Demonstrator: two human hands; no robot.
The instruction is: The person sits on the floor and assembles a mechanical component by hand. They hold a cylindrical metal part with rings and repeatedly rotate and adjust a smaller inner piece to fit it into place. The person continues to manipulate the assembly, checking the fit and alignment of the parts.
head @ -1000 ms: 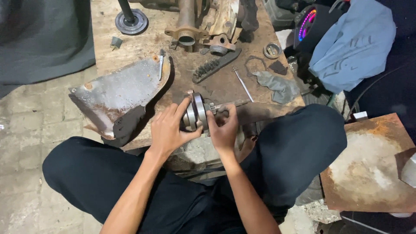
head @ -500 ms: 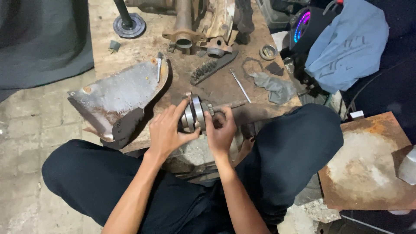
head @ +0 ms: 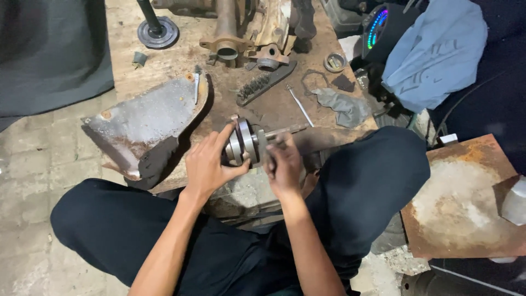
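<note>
Left hand [head: 208, 164] grasps the metal crank assembly [head: 246, 143]; blurred right hand [head: 283, 167] hides its own grip.

Round glowing gauge screen [head: 378, 27] (rainbow-lit), top right

right hand [head: 284, 164] motion-blurred, its grip unclear, rusty plate [head: 466, 203] cut off

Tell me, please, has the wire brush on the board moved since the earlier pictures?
No. The wire brush lies in the same spot between the brown metal fitting and the thin rod.
</note>
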